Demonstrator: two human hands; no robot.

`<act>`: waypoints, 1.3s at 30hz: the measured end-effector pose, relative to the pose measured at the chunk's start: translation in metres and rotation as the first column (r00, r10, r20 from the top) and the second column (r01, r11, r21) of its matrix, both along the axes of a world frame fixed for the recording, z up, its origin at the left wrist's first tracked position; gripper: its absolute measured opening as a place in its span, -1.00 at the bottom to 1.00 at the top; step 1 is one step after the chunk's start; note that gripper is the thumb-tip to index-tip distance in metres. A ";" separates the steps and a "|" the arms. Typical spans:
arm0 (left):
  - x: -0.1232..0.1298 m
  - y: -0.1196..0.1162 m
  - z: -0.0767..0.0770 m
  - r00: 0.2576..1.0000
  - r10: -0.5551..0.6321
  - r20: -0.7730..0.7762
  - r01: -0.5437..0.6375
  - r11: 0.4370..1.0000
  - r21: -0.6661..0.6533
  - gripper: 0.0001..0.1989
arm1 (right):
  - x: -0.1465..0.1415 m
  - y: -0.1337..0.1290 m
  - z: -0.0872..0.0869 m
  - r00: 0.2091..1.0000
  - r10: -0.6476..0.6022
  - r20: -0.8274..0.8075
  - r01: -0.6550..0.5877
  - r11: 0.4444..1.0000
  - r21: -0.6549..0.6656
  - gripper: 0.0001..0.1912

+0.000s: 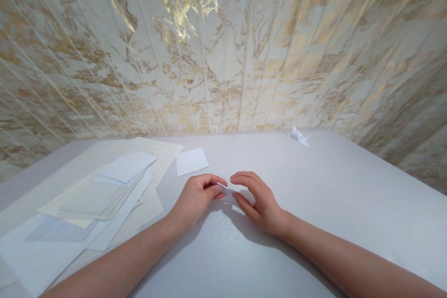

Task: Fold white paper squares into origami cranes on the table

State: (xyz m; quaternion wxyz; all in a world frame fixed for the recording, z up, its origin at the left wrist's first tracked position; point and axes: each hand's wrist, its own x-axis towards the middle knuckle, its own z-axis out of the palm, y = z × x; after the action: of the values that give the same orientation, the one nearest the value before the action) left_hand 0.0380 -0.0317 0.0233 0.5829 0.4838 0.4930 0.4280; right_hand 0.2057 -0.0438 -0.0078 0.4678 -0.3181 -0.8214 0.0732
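Between my hands, just above the white table, is a small folded piece of white paper (227, 192). My left hand (197, 198) pinches its left end between thumb and fingers. At its right side is my right hand (257, 202), with thumb and fingers apart; the thumb is close to the paper, and I cannot tell whether it touches. A small white strip (239, 209) shows below the right thumb, and whether it belongs to the same folded paper is unclear.
A loose pile of papers (132, 200), some with writing, covers the table's left side. One white paper rectangle (192, 162) lies beyond my left hand. A folded paper crane (299, 136) rests at the back right. Behind the table (335, 186) hangs a gold-patterned curtain (223, 56).
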 end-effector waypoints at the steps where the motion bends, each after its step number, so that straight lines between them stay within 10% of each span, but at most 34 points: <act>1: 0.000 0.000 0.000 1.000 -0.001 -0.012 0.001 1.000 0.013 -0.90 | 0.000 0.000 0.000 1.000 0.017 0.020 -0.017 1.000 0.026 -0.71; 17: -0.003 -0.001 0.000 0.999 -0.027 -0.032 0.029 0.999 0.045 -0.80 | 0.000 -0.003 0.004 1.000 -0.021 0.010 0.021 1.000 0.021 -0.84; 29: -0.008 0.000 0.001 0.898 -0.062 -0.436 0.175 0.959 0.225 -0.78 | -0.002 -0.001 0.002 0.993 -0.089 0.075 0.098 0.988 -0.117 -0.93; 39: -0.010 0.000 0.000 0.867 -0.125 -0.482 0.304 0.899 0.315 -0.74 | 0.000 -0.001 0.004 0.979 -0.050 0.198 0.041 0.998 0.049 -0.86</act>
State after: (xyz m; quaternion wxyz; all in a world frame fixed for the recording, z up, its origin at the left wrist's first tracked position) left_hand 0.0280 -0.0316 0.0230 0.3923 0.7259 0.4638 0.3227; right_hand 0.2057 -0.0450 -0.0036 0.3917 -0.3320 -0.8580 0.0122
